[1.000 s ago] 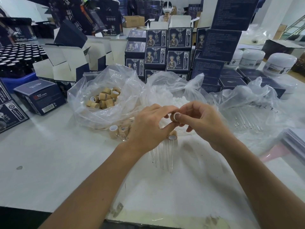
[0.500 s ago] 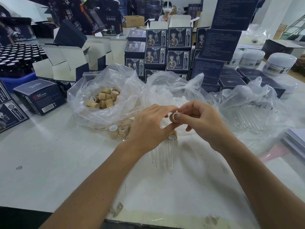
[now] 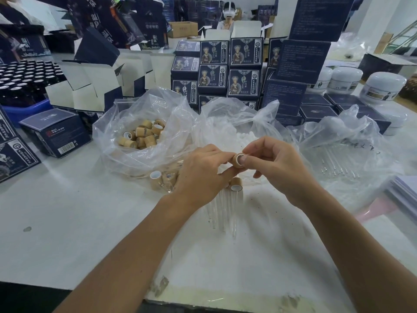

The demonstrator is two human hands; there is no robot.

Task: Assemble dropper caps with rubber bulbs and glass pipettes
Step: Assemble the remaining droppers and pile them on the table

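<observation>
Head view | left hand (image 3: 200,175) and right hand (image 3: 274,164) together pinch one wooden dropper cap (image 3: 238,160) above the white table (image 3: 67,211) | glass pipettes (image 3: 223,211) lie below the hands | more caps fill the clear bag (image 3: 126,123) to the left.

The cap (image 3: 237,161) pinched between both hands looks like matt, pale wood with a smooth white plastic lining. More such wooden caps (image 3: 144,135) sit at ten o'clock in a thin, glossy, crinkled clear plastic bag (image 3: 126,154). Below the hands lie clear, shiny glass pipettes (image 3: 223,208). The table (image 3: 79,211) is matt white, scuffed and speckled. The boxes (image 3: 228,64) at twelve o'clock are probably printed dark blue card with a slight sheen
</observation>
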